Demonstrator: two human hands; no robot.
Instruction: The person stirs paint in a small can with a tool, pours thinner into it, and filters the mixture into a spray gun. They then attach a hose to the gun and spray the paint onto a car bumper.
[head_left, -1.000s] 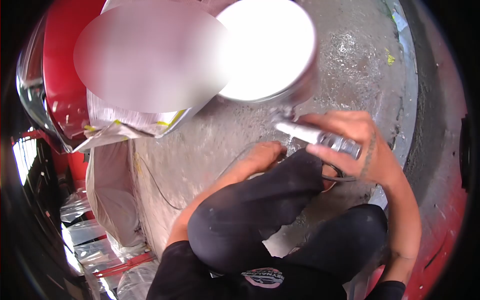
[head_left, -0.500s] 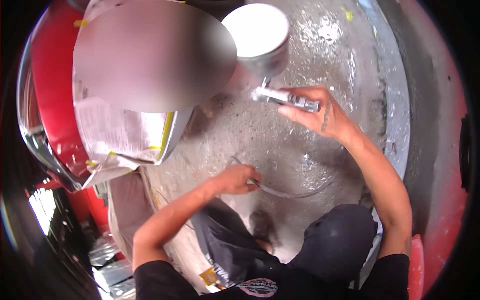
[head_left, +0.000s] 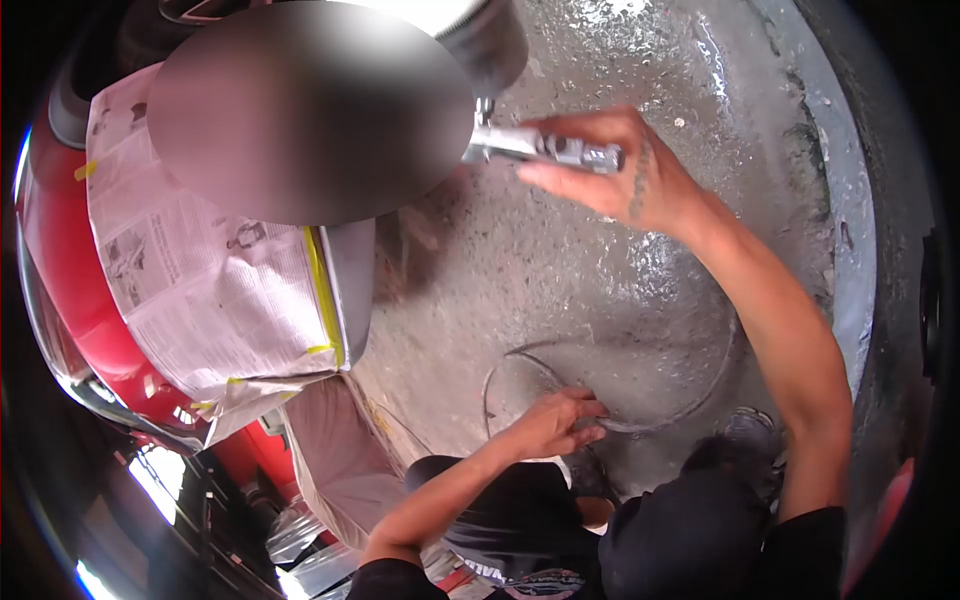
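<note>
A silver spray gun (head_left: 560, 150) with a grey cup (head_left: 497, 50) on top is held by my right hand (head_left: 645, 185), whose fingers wrap round it. The gun points left, toward the masked car panel, and a blurred oval hides its front end. Lower down, my left hand (head_left: 552, 424) is closed on a thin grey air hose (head_left: 690, 412). The hose loops over the floor on both sides of this hand. Newspaper (head_left: 210, 290) covers part of a red car body (head_left: 95, 320), with yellow tape (head_left: 324, 290) along the edge beside a grey panel (head_left: 356, 285).
Wet-looking concrete floor (head_left: 640, 300) lies around my feet. A pale raised kerb (head_left: 845, 220) runs along the right. A cloth cover (head_left: 340, 450) hangs below the newspaper at lower left. My shoe (head_left: 750, 430) is near the hose.
My right hand and the spray gun have shifted up and left in view. My left hand sits lower and further right, with the hose. The view has turned, showing more newspaper.
</note>
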